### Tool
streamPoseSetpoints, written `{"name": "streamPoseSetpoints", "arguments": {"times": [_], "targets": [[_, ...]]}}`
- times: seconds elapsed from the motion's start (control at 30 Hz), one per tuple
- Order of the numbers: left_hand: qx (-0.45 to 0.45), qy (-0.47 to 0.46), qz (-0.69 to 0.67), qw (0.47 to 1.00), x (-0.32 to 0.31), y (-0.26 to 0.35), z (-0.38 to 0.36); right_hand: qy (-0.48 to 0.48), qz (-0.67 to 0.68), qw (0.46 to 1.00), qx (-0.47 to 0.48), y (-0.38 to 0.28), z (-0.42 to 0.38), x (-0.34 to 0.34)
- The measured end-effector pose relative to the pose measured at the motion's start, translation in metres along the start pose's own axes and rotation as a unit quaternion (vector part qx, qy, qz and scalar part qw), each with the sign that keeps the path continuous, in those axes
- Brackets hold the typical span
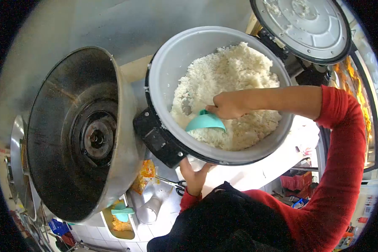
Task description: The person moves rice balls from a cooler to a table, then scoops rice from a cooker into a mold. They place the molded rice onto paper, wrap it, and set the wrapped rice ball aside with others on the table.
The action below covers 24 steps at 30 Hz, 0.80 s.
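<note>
A large rice cooker [162,105] stands open, its grey pot part full of white cooked rice [239,67]. My right hand [230,105] reaches in from the right, fingers closed on the handle of a teal scoop [206,122]. The scoop's bowl sits down in the rice near the pot's front left wall. My left hand [193,178] is at the cooker's near side, below the rim, with thumb and fingers apart against it; the fingertips are partly hidden by the cooker's edge.
A big dark-stained metal pot [128,138] stands open at the left. The cooker's raised lid [315,29] is at the upper right. Below are scissors [176,185], an orange packet [145,174], a metal cup [149,210], and a tub [132,229] with a second teal scoop [121,213].
</note>
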State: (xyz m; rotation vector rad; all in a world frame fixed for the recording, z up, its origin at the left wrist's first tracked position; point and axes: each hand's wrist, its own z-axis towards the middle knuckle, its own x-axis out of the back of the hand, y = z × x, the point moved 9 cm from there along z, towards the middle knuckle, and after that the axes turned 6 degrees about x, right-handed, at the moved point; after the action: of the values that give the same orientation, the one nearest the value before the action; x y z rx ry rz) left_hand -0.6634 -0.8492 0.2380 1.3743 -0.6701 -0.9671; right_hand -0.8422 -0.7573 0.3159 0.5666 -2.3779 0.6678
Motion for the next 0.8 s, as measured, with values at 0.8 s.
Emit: {"name": "streamPoseSetpoints", "arguments": {"times": [0.8], "targets": [[-0.02,-0.051,0.009,0.998,-0.008,0.016,0.006,0.009,-0.013,0.999,-0.045,-0.01,-0.083,-0.01]]}}
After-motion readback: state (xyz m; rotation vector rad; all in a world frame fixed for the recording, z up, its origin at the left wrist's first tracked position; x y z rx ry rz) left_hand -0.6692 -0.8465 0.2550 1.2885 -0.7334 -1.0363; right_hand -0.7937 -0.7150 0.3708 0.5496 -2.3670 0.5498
